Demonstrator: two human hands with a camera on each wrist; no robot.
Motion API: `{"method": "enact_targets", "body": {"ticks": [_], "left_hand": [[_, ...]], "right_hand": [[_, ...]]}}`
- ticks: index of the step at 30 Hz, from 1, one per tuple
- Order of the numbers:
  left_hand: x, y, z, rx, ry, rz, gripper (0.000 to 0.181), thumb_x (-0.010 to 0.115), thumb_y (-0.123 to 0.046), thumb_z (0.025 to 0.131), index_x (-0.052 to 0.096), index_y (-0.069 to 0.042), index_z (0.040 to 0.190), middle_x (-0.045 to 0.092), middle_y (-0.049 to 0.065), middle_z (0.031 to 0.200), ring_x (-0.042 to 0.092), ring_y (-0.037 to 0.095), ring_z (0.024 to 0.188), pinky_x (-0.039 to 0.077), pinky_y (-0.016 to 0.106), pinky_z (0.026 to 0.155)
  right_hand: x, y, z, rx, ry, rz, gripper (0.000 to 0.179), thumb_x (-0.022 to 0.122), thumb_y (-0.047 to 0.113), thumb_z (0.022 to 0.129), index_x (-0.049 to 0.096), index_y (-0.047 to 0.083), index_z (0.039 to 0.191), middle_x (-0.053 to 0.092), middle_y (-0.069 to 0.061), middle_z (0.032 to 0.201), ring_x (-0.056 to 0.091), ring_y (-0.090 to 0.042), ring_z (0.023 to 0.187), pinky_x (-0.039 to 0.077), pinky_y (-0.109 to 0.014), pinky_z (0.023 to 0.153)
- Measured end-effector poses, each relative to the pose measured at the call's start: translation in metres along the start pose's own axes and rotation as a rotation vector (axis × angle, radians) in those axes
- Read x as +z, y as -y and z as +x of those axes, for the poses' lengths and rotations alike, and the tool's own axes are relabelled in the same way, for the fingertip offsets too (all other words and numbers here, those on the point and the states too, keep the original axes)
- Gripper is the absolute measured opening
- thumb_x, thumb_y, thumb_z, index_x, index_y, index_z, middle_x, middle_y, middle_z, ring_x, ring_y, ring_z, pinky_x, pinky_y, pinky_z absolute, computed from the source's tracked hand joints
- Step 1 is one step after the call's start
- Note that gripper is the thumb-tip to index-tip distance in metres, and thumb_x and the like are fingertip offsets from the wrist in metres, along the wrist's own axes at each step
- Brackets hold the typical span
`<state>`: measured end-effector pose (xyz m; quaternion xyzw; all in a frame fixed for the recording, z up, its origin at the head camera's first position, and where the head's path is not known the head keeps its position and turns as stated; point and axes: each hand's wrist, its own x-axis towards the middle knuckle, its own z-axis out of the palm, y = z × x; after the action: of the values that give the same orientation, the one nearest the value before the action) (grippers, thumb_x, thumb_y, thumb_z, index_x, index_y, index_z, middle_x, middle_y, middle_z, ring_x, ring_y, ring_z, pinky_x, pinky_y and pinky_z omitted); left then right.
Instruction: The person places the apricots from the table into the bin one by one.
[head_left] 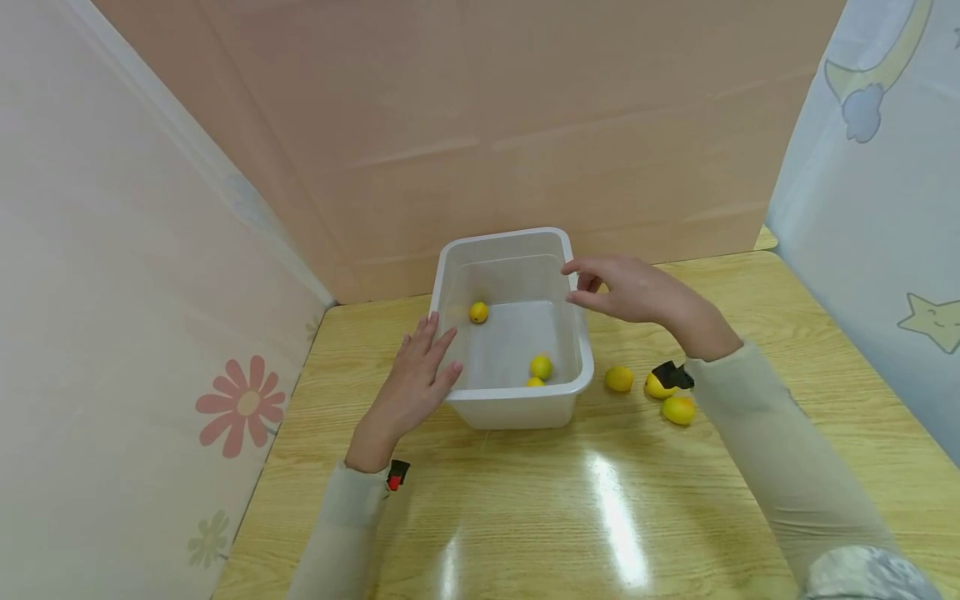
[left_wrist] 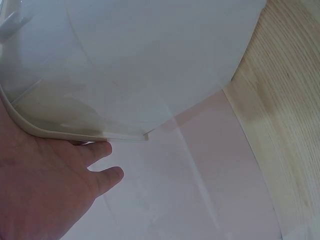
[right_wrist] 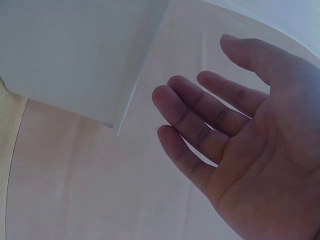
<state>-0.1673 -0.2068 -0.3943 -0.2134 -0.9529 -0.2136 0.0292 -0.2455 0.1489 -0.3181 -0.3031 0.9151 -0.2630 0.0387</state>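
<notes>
A white plastic tub (head_left: 510, 396) stands on the table, with three small yellow lemon-like fruits inside: one lemon (head_left: 478, 312) by the left wall and two, including a greenish lemon (head_left: 541, 367), near the front. My left hand (head_left: 411, 379) rests on the tub's left rim with its fingers spread and fairly straight; the left wrist view shows the hand (left_wrist: 55, 180) against the rim. Over the right rim hovers my right hand (head_left: 626, 287). Its fingers are loosely bent, and the right wrist view shows the palm (right_wrist: 260, 165) holding nothing.
Right of the tub, three more lemons lie on the wooden table (head_left: 525, 517): one lemon (head_left: 618, 379) alone and two close together, a lemon (head_left: 678, 410) and one partly covered by a black wrist strap piece (head_left: 672, 375). A pinkish-brown backdrop (head_left: 487, 125) rises behind the tub.
</notes>
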Motion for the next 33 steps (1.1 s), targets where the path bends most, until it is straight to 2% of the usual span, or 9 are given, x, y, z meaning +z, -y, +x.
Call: {"method": "enact_targets", "body": {"ticks": [5, 11, 17, 24, 33], "left_hand": [[0.000, -0.001, -0.001, -0.001, -0.001, -0.002, 0.062, 0.038, -0.045, 0.108, 0.034, -0.008, 0.158, 0.005, 0.012, 0.170, 0.001, 0.029, 0.157, 0.003, 0.056, 0.124], [0.000, -0.001, -0.001, -0.003, 0.000, -0.006, 0.062, 0.038, -0.045, 0.108, 0.035, -0.008, 0.158, 0.005, 0.012, 0.170, 0.000, 0.028, 0.157, 0.003, 0.056, 0.124], [0.000, -0.001, -0.002, -0.004, -0.005, -0.003, 0.062, 0.038, -0.044, 0.108, 0.035, -0.008, 0.158, 0.007, 0.012, 0.170, 0.001, 0.029, 0.157, 0.004, 0.056, 0.124], [-0.001, -0.002, -0.003, -0.005, -0.009, 0.002, 0.062, 0.038, -0.045, 0.108, 0.035, -0.008, 0.158, 0.007, 0.012, 0.170, 0.002, 0.029, 0.157, 0.004, 0.057, 0.124], [0.002, -0.003, -0.004, 0.005, -0.018, -0.015, 0.062, 0.038, -0.044, 0.108, 0.036, -0.008, 0.158, 0.007, 0.012, 0.170, 0.001, 0.028, 0.157, 0.003, 0.056, 0.124]], "right_hand": [[-0.004, -0.005, -0.008, 0.009, -0.032, 0.021, 0.045, 0.066, 0.024, 0.100, 0.058, 0.003, 0.138, 0.071, -0.006, 0.103, 0.065, -0.025, 0.100, 0.050, -0.052, 0.093], [-0.006, -0.014, -0.019, 0.044, -0.049, 0.020, 0.043, 0.065, 0.024, 0.100, 0.058, 0.008, 0.139, 0.071, -0.006, 0.106, 0.065, -0.025, 0.102, 0.050, -0.052, 0.093], [-0.002, -0.028, -0.030, 0.049, -0.057, 0.019, 0.042, 0.065, 0.025, 0.101, 0.059, 0.006, 0.138, 0.071, -0.005, 0.106, 0.066, -0.025, 0.101, 0.051, -0.052, 0.092], [0.012, -0.046, -0.042, 0.046, -0.039, 0.023, 0.043, 0.065, 0.027, 0.101, 0.059, 0.002, 0.135, 0.071, -0.003, 0.103, 0.066, -0.023, 0.098, 0.052, -0.051, 0.090], [0.044, -0.070, -0.060, 0.057, -0.015, 0.075, 0.047, 0.068, 0.029, 0.099, 0.059, 0.001, 0.135, 0.071, -0.003, 0.104, 0.066, -0.022, 0.099, 0.053, -0.050, 0.090]]}}
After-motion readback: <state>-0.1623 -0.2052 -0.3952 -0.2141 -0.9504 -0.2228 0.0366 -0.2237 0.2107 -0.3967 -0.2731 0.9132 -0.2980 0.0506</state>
